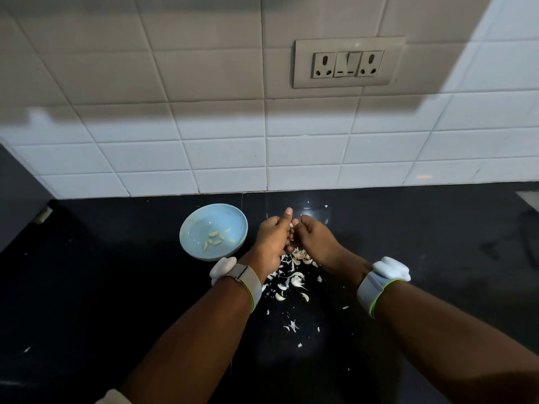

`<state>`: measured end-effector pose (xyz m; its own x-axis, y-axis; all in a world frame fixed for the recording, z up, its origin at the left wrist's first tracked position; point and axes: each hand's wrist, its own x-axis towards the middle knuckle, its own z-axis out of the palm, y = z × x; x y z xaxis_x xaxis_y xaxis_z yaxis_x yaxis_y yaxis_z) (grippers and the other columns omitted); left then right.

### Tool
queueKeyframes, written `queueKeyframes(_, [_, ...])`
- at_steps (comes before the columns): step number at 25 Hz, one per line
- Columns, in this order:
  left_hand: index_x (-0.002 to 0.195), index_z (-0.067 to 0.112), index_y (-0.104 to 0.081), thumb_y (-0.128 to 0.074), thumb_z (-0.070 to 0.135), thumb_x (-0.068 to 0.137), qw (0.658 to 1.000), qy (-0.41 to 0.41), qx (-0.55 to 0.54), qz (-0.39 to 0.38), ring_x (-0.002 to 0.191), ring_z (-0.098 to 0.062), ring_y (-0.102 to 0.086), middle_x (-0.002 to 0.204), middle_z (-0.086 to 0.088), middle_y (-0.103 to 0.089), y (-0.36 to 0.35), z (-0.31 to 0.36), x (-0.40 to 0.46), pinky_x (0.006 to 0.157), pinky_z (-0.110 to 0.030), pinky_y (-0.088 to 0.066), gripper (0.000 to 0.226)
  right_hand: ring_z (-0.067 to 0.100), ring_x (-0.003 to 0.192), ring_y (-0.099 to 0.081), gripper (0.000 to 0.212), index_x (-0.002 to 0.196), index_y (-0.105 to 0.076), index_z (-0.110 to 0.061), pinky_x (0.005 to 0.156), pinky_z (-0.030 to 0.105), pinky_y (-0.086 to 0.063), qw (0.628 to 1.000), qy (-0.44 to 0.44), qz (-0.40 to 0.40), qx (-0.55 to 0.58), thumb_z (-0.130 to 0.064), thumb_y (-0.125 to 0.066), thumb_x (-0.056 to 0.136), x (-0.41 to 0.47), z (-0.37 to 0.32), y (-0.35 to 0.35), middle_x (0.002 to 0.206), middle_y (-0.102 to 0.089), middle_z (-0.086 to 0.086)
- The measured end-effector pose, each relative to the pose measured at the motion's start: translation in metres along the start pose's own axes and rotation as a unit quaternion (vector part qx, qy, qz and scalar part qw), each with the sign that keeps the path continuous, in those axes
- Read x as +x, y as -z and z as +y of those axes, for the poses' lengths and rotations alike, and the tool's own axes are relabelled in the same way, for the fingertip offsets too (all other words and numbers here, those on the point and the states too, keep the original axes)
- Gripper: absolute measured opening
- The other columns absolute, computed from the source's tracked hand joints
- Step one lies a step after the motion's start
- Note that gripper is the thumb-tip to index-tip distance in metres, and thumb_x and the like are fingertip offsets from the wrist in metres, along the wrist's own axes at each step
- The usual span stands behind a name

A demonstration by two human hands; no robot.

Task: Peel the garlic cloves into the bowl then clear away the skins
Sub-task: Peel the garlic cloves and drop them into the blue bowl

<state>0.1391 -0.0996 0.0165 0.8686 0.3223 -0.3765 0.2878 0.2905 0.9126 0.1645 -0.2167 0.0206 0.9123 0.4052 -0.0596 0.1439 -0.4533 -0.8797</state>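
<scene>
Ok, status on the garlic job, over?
Both hands, left hand and right hand, closed together on a clove. Several peeled cloves in blue bowl. Skins litter counter; nothing blocking.

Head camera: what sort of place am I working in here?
Most likely a home kitchen: a glossy black countertop backed by a white tiled wall, a wall socket-and-switch panel above, and a blue bowl of peeled garlic cloves.
</scene>
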Motion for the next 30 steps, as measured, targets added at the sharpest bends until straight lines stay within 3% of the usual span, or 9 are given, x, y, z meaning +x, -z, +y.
queueKeyframes(4, [0.096, 0.016, -0.062, -0.047, 0.046, 0.106, 0.996, -0.008, 0.079, -0.037, 0.047, -0.011, -0.043, 0.067, 0.001, -0.045, -0.005, 0.006, -0.007, 0.041, -0.024, -0.039, 0.035, 0.020, 0.071, -0.058, 0.039, 0.076, -0.054, -0.017, 0.066, 0.032, -0.041, 0.996, -0.019, 0.054, -0.067, -0.032, -0.039, 0.109, -0.001, -0.007, 0.000, 0.076, -0.064, 0.004])
queueKeyframes(8, [0.086, 0.019, -0.057, -0.045, 0.039, 0.108, 0.997, 0.026, 0.053, -0.041, 0.043, -0.010, -0.038, 0.061, 0.003, -0.039, -0.005, 0.010, -0.009, 0.042, -0.021, -0.034, 0.032, 0.024, 0.068, -0.061, 0.051, 0.066, -0.055, -0.014, 0.068, 0.038, -0.047, 0.994, -0.028, 0.087, -0.063, -0.040, -0.041, 0.108, -0.002, -0.015, 0.003, 0.065, -0.064, 0.004])
queueKeyframes(12, [0.089, 0.016, -0.050, -0.045, 0.032, 0.108, 0.997, -0.028, 0.052, -0.046, 0.052, -0.010, -0.043, 0.068, 0.000, -0.045, -0.005, 0.012, -0.004, 0.042, -0.024, -0.034, 0.025, 0.024, 0.059, -0.060, 0.052, 0.062, -0.062, -0.015, 0.058, 0.035, -0.046, 0.989, -0.080, 0.075, 0.096, -0.048, -0.049, 0.101, 0.000, -0.019, 0.000, 0.059, -0.064, 0.006])
queueKeyframes(15, [0.092, 0.014, -0.052, -0.043, 0.024, 0.109, 0.997, -0.054, 0.042, -0.046, 0.057, -0.010, -0.047, 0.076, -0.001, -0.052, -0.009, 0.013, -0.006, 0.044, -0.024, -0.035, 0.021, 0.021, 0.043, -0.051, 0.047, 0.067, -0.055, -0.010, 0.042, 0.023, -0.037, 0.953, -0.135, 0.096, 0.252, -0.034, -0.048, 0.107, 0.001, -0.031, 0.005, 0.056, -0.055, 0.012])
queueKeyframes(18, [0.093, 0.011, -0.056, -0.045, 0.017, 0.108, 0.997, -0.074, 0.014, -0.031, 0.054, -0.011, -0.052, 0.075, -0.004, -0.058, -0.011, 0.014, -0.007, 0.045, -0.023, -0.036, 0.020, 0.017, 0.040, -0.049, 0.039, 0.076, -0.055, -0.006, 0.036, 0.018, -0.034, 0.942, -0.135, 0.099, 0.292, -0.022, -0.044, 0.110, -0.003, -0.039, 0.012, 0.061, -0.055, 0.013])
queueKeyframes(22, [0.093, 0.008, -0.064, -0.057, 0.015, 0.104, 0.996, -0.084, -0.019, 0.023, 0.051, -0.008, -0.052, 0.073, -0.003, -0.065, -0.007, 0.014, -0.002, 0.045, -0.023, -0.040, 0.015, 0.014, 0.055, -0.064, 0.009, 0.108, -0.063, -0.006, 0.047, 0.025, -0.047, 0.963, -0.082, 0.081, 0.245, -0.007, -0.055, 0.103, -0.006, -0.032, 0.012, 0.080, -0.068, 0.013])
queueKeyframes(24, [0.087, 0.009, -0.065, -0.062, 0.019, 0.102, 0.995, -0.095, -0.008, 0.032, 0.052, -0.007, -0.050, 0.070, -0.003, -0.064, -0.004, 0.014, 0.000, 0.045, -0.023, -0.041, 0.018, 0.016, 0.064, -0.066, 0.019, 0.118, -0.065, -0.012, 0.053, 0.023, -0.051, 0.971, -0.051, 0.063, 0.226, -0.008, -0.061, 0.100, -0.008, -0.030, 0.011, 0.087, -0.068, 0.016])
queueKeyframes(27, [0.081, 0.011, -0.060, -0.060, 0.026, 0.103, 0.994, -0.103, 0.003, 0.021, 0.049, -0.008, -0.047, 0.060, 0.001, -0.057, -0.005, 0.015, -0.002, 0.045, -0.023, -0.040, 0.027, 0.021, 0.071, -0.070, 0.011, 0.103, -0.075, -0.021, 0.062, 0.031, -0.055, 0.984, 0.006, 0.096, 0.148, -0.021, -0.065, 0.100, -0.009, -0.029, 0.009, 0.085, -0.074, 0.013])
queueKeyframes(30, [0.085, 0.010, -0.059, -0.053, 0.028, 0.106, 0.993, -0.115, 0.028, 0.016, 0.045, -0.003, -0.046, 0.060, 0.004, -0.051, -0.008, 0.019, -0.006, 0.043, -0.021, -0.039, 0.029, 0.022, 0.074, -0.074, 0.014, 0.088, -0.070, -0.024, 0.068, 0.037, -0.059, 0.988, 0.022, 0.129, 0.078, -0.033, -0.064, 0.097, -0.010, -0.032, 0.008, 0.080, -0.074, 0.003])
